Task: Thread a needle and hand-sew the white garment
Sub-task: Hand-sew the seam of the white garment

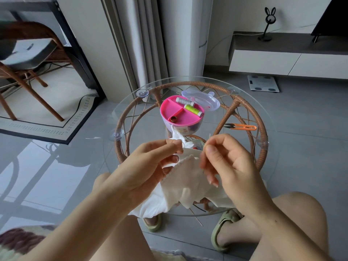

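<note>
Both hands raised close together.
Left hand [150, 162] pinches the white garment [188, 176] between thumb and forefinger; right hand [231, 161] curls, thumb meeting forefinger, anything held too fine to see.

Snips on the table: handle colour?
The snips have an orange handle; head view shows it.

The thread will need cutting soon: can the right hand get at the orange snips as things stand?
Probably yes. The orange snips lie uncovered on the glass table just beyond the right hand, nothing between, though its fingers are pinched together.
</note>
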{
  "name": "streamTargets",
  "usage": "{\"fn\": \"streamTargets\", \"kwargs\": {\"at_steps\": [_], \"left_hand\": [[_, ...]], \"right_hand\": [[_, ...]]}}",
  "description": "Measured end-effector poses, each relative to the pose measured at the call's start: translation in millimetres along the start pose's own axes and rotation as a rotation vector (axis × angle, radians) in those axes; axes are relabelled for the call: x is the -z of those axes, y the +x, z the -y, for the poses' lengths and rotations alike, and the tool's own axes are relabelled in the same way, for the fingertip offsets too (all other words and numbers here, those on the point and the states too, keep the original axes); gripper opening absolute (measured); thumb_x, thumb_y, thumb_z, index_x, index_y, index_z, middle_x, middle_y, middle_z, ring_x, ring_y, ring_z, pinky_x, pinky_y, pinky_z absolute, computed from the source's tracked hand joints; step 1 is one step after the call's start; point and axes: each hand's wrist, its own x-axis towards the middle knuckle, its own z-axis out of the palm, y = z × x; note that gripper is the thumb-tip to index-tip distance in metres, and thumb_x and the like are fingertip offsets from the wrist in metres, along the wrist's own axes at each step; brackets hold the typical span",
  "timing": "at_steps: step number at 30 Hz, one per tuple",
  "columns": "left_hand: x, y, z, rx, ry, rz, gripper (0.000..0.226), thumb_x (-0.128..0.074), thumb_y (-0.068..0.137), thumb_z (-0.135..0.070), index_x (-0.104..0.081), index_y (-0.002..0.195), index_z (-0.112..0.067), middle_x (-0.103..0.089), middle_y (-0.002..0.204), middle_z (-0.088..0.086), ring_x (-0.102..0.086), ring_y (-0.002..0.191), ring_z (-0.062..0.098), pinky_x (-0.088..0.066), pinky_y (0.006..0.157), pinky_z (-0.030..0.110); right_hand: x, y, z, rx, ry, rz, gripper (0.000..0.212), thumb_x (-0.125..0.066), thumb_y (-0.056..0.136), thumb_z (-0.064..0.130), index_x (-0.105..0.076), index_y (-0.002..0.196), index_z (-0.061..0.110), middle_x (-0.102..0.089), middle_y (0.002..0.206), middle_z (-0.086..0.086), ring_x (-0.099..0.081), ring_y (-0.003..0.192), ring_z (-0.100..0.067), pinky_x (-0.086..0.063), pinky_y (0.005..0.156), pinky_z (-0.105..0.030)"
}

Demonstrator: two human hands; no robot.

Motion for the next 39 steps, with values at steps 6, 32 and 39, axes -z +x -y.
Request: {"fn": "streamTargets", "kwargs": {"at_steps": [6, 32, 39], "left_hand": [[0.9, -0.2, 4.3, -0.018, 0.009, 0.008, 0.019, -0.067, 0.069, -0.027, -0.067, 0.077, -0.010, -0.059, 0.074, 0.001, -0.048, 0.069, 0.011, -0.037, 0.061, 0.021], [1.0, 0.1, 16.0, -0.159, 0.261, -0.002, 0.047, -0.076, 0.060, -0.034, -0.069, 0.093, -0.001, -0.070, 0.089, 0.023, -0.059, 0.078, 0.026, -0.048, 0.074, 0.038], [-3.3, 5.7, 18.7, -0.240, 0.212, 0.011, 0.030, -0.074, 0.061, -0.025, -0.074, 0.083, -0.003, -0.073, 0.079, 0.015, -0.063, 0.072, 0.018, -0.050, 0.068, 0.026]], "right_hand": [[-7.7, 13.3, 3.9, -0.055, -0.189, 0.074, 0.024, -0.055, 0.082, 0.036, -0.068, 0.088, 0.017, -0.060, 0.059, 0.008, -0.048, 0.048, -0.002, -0.040, 0.051, -0.013], [-12.8, 25.8, 9.2, -0.363, 0.209, 0.019, 0.019, -0.064, 0.067, 0.017, -0.063, 0.075, 0.001, -0.053, 0.045, -0.002, -0.036, 0.035, -0.007, -0.028, 0.036, -0.015], [-1.8, 32.3, 16.3, -0.407, 0.211, 0.071, 0.011, -0.066, 0.066, 0.015, -0.068, 0.066, 0.004, -0.054, 0.047, -0.009, -0.034, 0.028, -0.007, -0.024, 0.032, -0.015]]}}
